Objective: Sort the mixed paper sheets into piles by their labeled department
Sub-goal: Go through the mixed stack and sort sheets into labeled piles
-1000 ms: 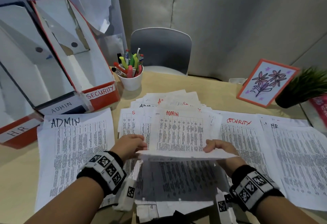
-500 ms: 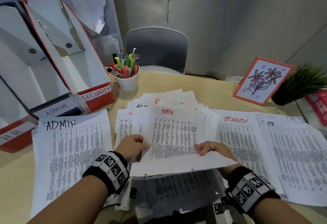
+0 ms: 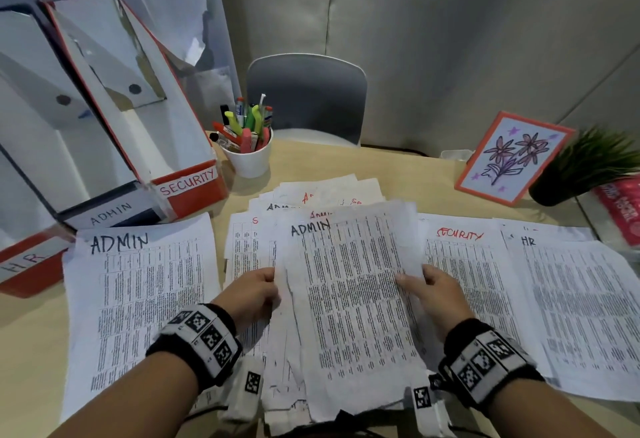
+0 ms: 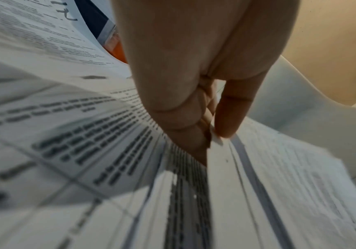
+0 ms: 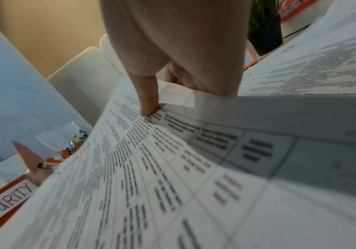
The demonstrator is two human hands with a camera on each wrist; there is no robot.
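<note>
A sheet headed ADMIN in black (image 3: 349, 295) lies on top of the mixed stack (image 3: 322, 198) in the middle of the table. My left hand (image 3: 258, 290) pinches its left edge, thumb on top (image 4: 228, 116). At the sheet's right edge my right hand (image 3: 420, 285) holds on, thumb (image 5: 148, 97) pressed on the print and fingers underneath. Sorted piles lie flat on the table: ADMIN (image 3: 138, 299) at the left, SECURITY (image 3: 464, 275) right of the stack, HR (image 3: 571, 299) at the far right.
Three file boxes labelled HR (image 3: 24, 264), ADMIN (image 3: 110, 212) and SECURITY (image 3: 188, 181) stand at the back left. A white cup of markers (image 3: 249, 150) is behind the stack. A flower picture (image 3: 512, 157), a potted plant (image 3: 588, 167) and a grey chair (image 3: 306, 98) are further back.
Both hands had a red-headed ADMIN sheet lifted by its near edge. Now a black-headed ADMIN sheet lies lower and flatter on the stack, held at both side edges.
</note>
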